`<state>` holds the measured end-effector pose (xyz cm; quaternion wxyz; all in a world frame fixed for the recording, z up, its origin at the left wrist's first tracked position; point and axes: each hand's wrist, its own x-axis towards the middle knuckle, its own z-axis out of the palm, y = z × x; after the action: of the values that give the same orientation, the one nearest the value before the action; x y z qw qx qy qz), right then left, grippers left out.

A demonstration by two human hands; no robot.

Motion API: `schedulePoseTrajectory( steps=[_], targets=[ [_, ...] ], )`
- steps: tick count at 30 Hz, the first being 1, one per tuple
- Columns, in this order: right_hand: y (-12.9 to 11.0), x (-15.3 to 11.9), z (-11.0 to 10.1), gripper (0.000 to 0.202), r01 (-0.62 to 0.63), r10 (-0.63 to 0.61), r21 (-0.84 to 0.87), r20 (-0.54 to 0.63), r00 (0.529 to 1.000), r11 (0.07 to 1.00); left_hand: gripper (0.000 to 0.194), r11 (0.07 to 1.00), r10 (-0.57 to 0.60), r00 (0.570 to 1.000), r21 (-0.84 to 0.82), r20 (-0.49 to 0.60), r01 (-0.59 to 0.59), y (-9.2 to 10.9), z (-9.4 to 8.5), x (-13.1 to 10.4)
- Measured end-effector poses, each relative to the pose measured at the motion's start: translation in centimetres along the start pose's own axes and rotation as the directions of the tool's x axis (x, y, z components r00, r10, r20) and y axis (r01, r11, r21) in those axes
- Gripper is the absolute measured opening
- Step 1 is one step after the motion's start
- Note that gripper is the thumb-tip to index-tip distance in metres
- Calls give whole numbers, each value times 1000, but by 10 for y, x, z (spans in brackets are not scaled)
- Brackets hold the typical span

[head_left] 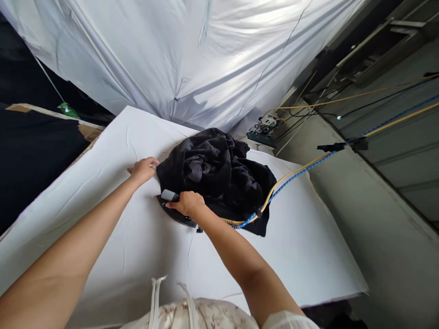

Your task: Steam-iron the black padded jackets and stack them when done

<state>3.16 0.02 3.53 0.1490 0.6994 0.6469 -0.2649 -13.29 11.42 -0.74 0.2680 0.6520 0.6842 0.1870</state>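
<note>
A bunched black garment [212,169] lies in folds on the white-covered table [302,246]. My right hand [188,203] is wrapped round the handle of an iron [178,215], whose dark body sits at the garment's near left edge. A yellow hose and a blue cord run from behind the iron to the right. At the garment's left corner, my left hand [143,170] has its fingers pressed together on the edge of the cloth.
White sheeting [154,55] hangs behind the table. The yellow hose and blue cord [305,169] stretch to the upper right, with black tape round them. A small device [267,123] stands beyond the table's back edge, near a grey wall [377,219].
</note>
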Motion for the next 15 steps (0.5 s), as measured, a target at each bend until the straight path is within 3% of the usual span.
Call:
schedulePoseTrajectory(
  steps=[3,6,11,15],
  targets=[
    [20,-9,-2,74,-12,12,-17,-9,1000,1000,28,1000,2,995,13,-99,-1,-1,-5,-14],
    [59,-20,-6,70,-53,51,-57,-30,998,997,26,998,60,991,15,-122,-58,4,-3,-31],
    [133,-37,-13,62,-93,87,-81,-67,994,992,21,971,237,971,39,-29,-236,19,29,-51],
    [167,-48,-11,59,-169,166,-49,-54,985,984,18,921,375,922,78,101,-383,26,55,-57]
  ],
)
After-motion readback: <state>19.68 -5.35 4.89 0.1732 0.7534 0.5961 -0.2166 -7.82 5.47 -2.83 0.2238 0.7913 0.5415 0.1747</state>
